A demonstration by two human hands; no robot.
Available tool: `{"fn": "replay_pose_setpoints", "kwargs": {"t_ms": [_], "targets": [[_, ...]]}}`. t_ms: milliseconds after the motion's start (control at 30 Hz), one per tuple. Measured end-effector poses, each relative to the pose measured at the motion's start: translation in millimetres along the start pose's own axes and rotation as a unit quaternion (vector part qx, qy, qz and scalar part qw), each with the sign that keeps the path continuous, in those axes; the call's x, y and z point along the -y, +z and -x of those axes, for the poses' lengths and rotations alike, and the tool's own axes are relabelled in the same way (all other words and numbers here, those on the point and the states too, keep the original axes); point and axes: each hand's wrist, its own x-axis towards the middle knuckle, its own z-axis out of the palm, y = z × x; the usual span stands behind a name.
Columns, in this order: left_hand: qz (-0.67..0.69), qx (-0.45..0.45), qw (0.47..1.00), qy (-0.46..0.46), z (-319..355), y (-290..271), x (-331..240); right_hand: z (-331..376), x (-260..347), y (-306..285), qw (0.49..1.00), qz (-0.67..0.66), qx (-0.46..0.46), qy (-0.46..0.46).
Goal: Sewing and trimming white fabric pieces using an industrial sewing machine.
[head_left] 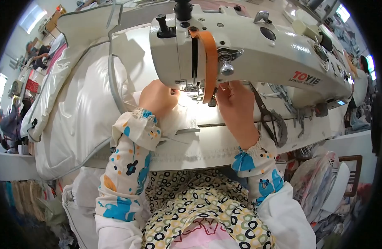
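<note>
My left hand (158, 98) is curled closed at the left side of the lit needle area of a white sewing machine (249, 43). Its fingertips sit under the machine head, and what they hold is hidden. My right hand (237, 108) is raised just right of the presser foot, its fingers pinched together near an orange strap (210, 62) that hangs down the machine's front. Whatever lies between those fingers is too small to make out. Shiny white padded fabric (81, 99) with grey edging spreads to the left, reaching toward my left hand.
Dark-handled scissors (265, 114) lie beside my right wrist. Grey fabric scraps (284, 97) are scattered under the machine arm. A printed ruler strip (191, 157) runs along the table's front edge. Piled cloth stands low on the right; other people sit at far left.
</note>
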Motion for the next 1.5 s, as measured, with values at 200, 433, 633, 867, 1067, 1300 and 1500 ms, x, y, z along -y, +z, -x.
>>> {"fn": "replay_pose_setpoints", "kwargs": {"t_ms": [200,433,633,867,1067,1300,1500], "targets": [[-0.032,-0.03,0.998,0.042,12,-15,-14,38,0,-2,0.988,-0.015,0.144,0.053],[-0.173,0.018,0.93,0.323,85,-61,-44,49,-9,4,0.975,0.002,0.217,-0.037],[-0.288,0.009,0.879,0.38,80,-80,-44,44,-14,7,0.962,-0.024,0.188,-0.196],[-0.029,0.072,0.971,0.228,55,-79,-44,50,-16,3,0.944,-0.006,0.26,-0.203],[-0.142,0.129,0.924,0.331,52,-67,-39,53,-12,2,0.947,-0.009,0.25,-0.202],[-0.253,0.085,0.909,0.321,67,-38,-16,59,-17,-2,0.949,0.009,0.263,-0.172],[-0.138,0.007,0.95,0.281,79,-7,2,56,-6,-4,0.951,0.01,0.254,-0.173]]}}
